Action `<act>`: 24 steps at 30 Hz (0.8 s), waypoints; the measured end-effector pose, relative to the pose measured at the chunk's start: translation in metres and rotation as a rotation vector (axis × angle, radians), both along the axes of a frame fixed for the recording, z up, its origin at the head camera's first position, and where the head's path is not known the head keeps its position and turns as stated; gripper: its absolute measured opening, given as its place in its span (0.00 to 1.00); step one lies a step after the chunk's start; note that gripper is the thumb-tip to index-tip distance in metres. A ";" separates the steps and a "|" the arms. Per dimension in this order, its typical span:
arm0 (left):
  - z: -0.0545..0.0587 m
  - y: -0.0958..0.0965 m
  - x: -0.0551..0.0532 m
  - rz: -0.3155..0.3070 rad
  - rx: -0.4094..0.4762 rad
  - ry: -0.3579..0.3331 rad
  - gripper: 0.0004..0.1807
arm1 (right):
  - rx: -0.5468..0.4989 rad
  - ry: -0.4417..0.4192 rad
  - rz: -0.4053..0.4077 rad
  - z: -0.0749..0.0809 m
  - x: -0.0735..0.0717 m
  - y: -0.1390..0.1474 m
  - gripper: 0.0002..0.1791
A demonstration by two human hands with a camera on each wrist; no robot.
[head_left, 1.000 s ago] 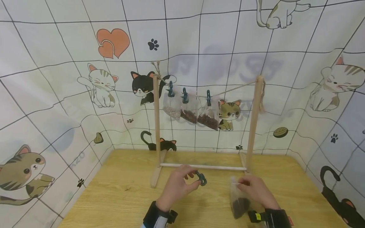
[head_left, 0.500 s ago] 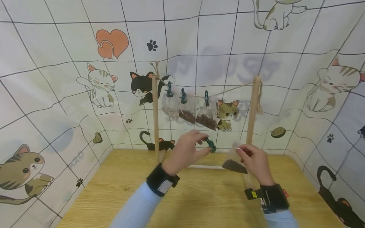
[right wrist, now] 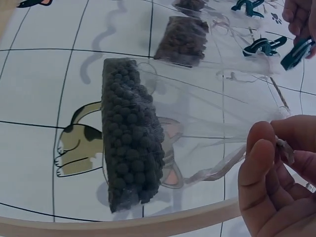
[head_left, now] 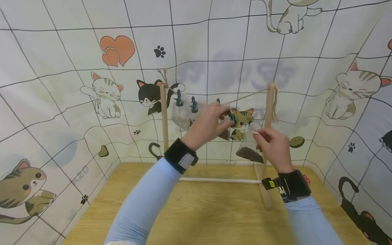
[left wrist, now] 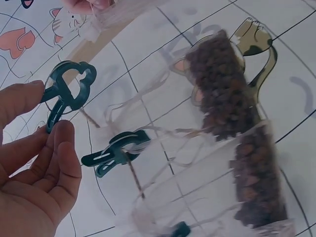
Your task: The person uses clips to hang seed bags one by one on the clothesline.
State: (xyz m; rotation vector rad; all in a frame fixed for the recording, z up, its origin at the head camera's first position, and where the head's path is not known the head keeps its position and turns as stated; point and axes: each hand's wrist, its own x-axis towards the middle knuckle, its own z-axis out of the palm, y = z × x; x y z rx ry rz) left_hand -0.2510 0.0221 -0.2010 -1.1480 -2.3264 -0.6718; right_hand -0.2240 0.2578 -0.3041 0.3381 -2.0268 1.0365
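My left hand [head_left: 208, 124] pinches a green plastic clip [left wrist: 75, 100] by its handles, between thumb and fingers. My right hand [head_left: 274, 146] pinches the gathered top of a sheer drawstring bag [right wrist: 131, 133], whose dark round pellets hang low in it. Both hands are raised close to a twine line [head_left: 248, 96] strung between two wooden posts. Another green clip [left wrist: 117, 154] grips the line just beside my left hand, holding a bag of reddish-brown bits [left wrist: 219, 84]. In the head view the left hand partly hides the hanging bags.
Farther left on the line hangs a bag of pale grains [head_left: 181, 121] under its own clip [head_left: 179, 98]. The right post [head_left: 269, 109] stands just behind my right hand. A white crossbar [head_left: 220, 180] joins the stand's feet on the wooden table [head_left: 214, 211].
Both hands have risen from low over the table to near the line, the left carrying the clip and the right the bag of dark pellets. The head view has shifted slightly.
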 end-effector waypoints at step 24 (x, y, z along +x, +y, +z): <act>0.077 0.043 -0.042 0.084 0.021 -0.024 0.08 | 0.027 0.090 -0.078 0.066 -0.030 -0.005 0.08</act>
